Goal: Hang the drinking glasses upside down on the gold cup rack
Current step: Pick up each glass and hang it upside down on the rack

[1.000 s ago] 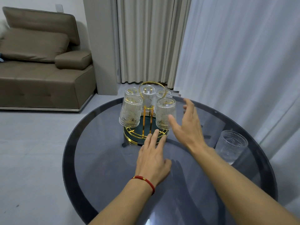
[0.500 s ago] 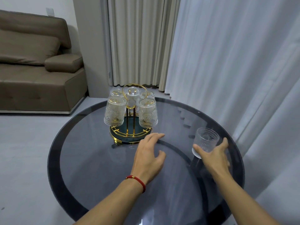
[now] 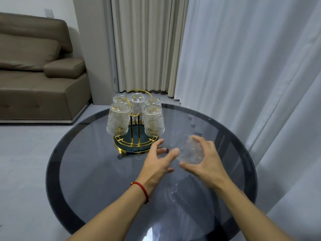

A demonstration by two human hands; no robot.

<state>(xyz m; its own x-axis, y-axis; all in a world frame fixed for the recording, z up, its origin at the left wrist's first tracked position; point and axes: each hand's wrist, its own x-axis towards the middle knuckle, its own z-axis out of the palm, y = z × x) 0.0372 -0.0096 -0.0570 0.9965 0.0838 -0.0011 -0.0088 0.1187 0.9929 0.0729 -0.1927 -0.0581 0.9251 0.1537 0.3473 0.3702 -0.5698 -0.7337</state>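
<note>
Gold cup rack [image 3: 137, 136] mid-table, five glasses hanging inverted; bare tabletop [image 3: 90, 164] left and near. Right hand [image 3: 206, 164] grips blurred sixth glass [image 3: 190, 150], now lifted from table's right edge toward rack. Left hand [image 3: 159, 165] spread, empty, beside it.

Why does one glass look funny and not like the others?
The loose glass is blurred, tilted in the right hand, not yet hung. Five glasses hang upside down on the gold rack, none visibly broken or spilled.
</note>
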